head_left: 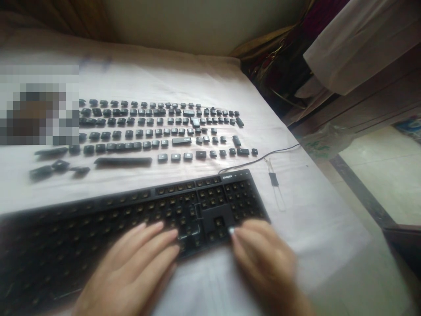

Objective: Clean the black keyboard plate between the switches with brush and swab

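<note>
A black keyboard point(210, 215) with its keycaps off lies at a slant across the near part of the cloth, bare key sockets showing. My left hand point(131, 267) rests flat on its lower middle, fingers stretched out over the sockets. At the keyboard's lower right, my right hand point(263, 254) is closed in a pinch over the number pad edge. A small whitish tip point(231, 230) shows at its fingertips; blur and the fingers hide what it belongs to. Behind the keyboard, loose black keycaps stand in rows, among them a long space bar point(123, 161).
A wire keycap puller point(273, 179) with a dark handle lies right of the keyboard. The keyboard cable point(263, 156) runs off the right edge of the white cloth point(210, 83). A plastic bag point(324, 142) sits beyond that edge. A blurred-out patch covers the far left.
</note>
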`<state>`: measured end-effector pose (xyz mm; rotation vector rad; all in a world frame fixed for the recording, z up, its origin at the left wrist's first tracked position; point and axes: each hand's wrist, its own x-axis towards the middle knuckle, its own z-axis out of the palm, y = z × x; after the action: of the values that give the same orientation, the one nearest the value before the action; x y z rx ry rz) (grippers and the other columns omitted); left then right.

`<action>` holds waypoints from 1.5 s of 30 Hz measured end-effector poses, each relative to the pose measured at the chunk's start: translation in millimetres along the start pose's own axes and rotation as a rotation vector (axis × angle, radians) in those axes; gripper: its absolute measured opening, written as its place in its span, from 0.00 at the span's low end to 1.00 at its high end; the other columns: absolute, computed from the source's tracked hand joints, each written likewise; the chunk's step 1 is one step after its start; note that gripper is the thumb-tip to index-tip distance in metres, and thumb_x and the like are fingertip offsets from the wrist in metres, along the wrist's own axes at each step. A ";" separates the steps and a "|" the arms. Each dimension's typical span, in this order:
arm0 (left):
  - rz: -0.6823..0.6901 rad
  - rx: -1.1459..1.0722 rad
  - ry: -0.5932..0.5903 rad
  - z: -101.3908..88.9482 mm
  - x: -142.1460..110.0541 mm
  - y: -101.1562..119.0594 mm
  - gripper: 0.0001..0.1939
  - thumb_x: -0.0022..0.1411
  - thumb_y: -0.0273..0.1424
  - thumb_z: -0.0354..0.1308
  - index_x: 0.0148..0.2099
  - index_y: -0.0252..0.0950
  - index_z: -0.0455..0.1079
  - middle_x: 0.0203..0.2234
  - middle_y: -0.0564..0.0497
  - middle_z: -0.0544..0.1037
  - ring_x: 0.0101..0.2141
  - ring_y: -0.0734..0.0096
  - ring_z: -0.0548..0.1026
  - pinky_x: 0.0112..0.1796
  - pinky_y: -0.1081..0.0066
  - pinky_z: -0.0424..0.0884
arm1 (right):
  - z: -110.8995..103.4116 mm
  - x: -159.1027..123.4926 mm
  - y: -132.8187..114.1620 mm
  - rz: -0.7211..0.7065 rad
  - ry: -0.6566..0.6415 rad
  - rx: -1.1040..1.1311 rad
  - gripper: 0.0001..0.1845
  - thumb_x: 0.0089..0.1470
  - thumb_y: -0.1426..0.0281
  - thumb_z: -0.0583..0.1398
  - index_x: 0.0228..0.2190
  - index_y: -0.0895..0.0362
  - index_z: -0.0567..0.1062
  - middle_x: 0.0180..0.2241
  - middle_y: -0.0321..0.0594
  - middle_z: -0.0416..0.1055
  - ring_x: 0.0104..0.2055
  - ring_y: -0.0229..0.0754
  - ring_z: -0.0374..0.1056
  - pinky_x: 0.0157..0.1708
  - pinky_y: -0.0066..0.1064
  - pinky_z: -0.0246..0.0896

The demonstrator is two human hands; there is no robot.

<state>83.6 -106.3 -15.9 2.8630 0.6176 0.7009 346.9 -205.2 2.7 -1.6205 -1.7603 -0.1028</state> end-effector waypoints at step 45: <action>-0.036 0.026 -0.033 -3.0 2.6 4.9 0.14 0.65 0.34 0.59 0.52 0.42 0.74 0.51 0.52 0.79 0.55 0.63 0.72 0.62 0.60 0.62 | -0.3 -2.2 -2.4 0.009 -0.024 -0.060 0.08 0.57 0.79 0.60 0.38 0.56 0.74 0.31 0.41 0.76 0.32 0.39 0.76 0.31 0.28 0.75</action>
<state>86.1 -109.6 -11.1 2.8739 0.6762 0.6431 344.7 -207.7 2.7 -1.6787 -1.7834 -0.1329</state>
